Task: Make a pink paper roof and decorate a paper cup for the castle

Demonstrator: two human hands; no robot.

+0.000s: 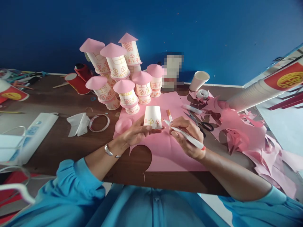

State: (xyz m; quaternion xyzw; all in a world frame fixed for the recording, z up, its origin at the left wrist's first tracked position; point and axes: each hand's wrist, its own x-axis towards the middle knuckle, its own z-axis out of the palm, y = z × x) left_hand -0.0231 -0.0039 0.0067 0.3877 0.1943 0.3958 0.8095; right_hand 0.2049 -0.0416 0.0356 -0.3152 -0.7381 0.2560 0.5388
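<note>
My left hand (137, 134) grips a white paper cup (152, 116) turned upside down, with small yellow and red flowers drawn near its rim. In my right hand (190, 137) is a white marker (187, 137) with a red end, its tip pointing at the cup from a short distance. Between the two, an orange marker cap or pen (169, 115) rests on the pink paper sheet (175, 157). Just left of the cup lies a pink paper cone (123, 125). Behind stand several decorated cup towers (127, 97) with pink cone roofs.
Scissors (201, 123), a tape roll (203, 93) and pink paper scraps (246, 132) lie at right, beside a long cup stack (255, 90). A white cup (199, 80) stands near the wall. At left are a power strip (35, 135), a cut ring (99, 123) and a red cup (76, 83).
</note>
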